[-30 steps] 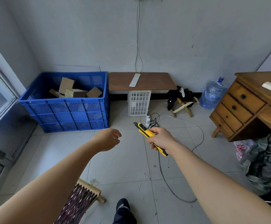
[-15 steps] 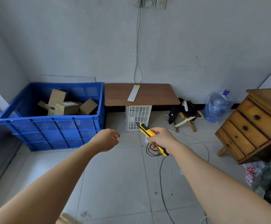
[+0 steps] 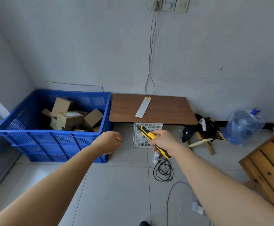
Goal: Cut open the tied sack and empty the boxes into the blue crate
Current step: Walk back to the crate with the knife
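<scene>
The blue crate [image 3: 51, 141] stands on the floor at the left by the wall, with several cardboard boxes [image 3: 71, 118] piled inside. My right hand [image 3: 164, 141] grips a yellow and black utility knife [image 3: 147, 133], its tip pointing up and left, in front of the low table. My left hand [image 3: 107, 142] hangs loosely curled with nothing in it, just right of the crate's near corner. No sack is in view.
A low brown table [image 3: 154, 110] on a white lattice stand [image 3: 139, 141] holds a white power strip [image 3: 143, 107]. Black cables [image 3: 163, 172] coil on the floor. A water jug [image 3: 242, 126], a dark bundle on a stool [image 3: 201, 129] and a wooden dresser [image 3: 270, 167] stand at the right.
The view has tilted up and moved closer to the wall; crate and table look nearer. Both hands keep their pose, the knife still in my right hand. The patterned stool left the view.
</scene>
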A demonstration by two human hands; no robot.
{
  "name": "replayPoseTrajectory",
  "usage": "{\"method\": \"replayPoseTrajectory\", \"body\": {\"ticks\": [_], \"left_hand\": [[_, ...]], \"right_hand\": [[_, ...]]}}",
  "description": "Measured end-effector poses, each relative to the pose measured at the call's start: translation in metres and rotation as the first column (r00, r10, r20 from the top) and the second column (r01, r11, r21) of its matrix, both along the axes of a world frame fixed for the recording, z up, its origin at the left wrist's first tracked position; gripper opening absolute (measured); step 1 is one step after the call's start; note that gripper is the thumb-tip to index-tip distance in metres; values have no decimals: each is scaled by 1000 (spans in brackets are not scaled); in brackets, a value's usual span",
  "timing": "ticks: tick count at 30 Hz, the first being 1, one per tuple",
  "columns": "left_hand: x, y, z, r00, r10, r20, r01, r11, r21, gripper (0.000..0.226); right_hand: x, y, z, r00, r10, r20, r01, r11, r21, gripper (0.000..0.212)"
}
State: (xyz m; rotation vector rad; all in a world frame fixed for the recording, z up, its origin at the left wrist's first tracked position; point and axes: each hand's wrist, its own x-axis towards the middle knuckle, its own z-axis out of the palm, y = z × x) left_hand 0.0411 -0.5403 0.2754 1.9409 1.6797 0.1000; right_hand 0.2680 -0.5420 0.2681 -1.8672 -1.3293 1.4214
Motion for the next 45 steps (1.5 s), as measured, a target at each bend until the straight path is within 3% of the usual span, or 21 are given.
{"method": "replayPoseTrajectory", "body": {"ticks": [15, 30, 37, 45], "left_hand": [[31, 152, -10, 992, 123, 2, -123, 992, -9, 31], [-16, 341, -59, 990, 138, 36, -134, 986, -94, 30], [-35, 395, -89, 983, 180, 44, -170, 972, -164, 31], [-50, 439, -145, 966, 254, 49, -239, 949, -204, 29]], "right_hand": [[24, 190, -1, 995, 100, -6, -100, 995, 19, 21], [-35, 377, -43, 999, 24, 37, -20, 995, -102, 25], [-65, 434, -86, 997, 59, 54, -52, 990, -128, 31], [-82, 485, -163, 984, 97, 147, -96, 995, -14, 32]]}}
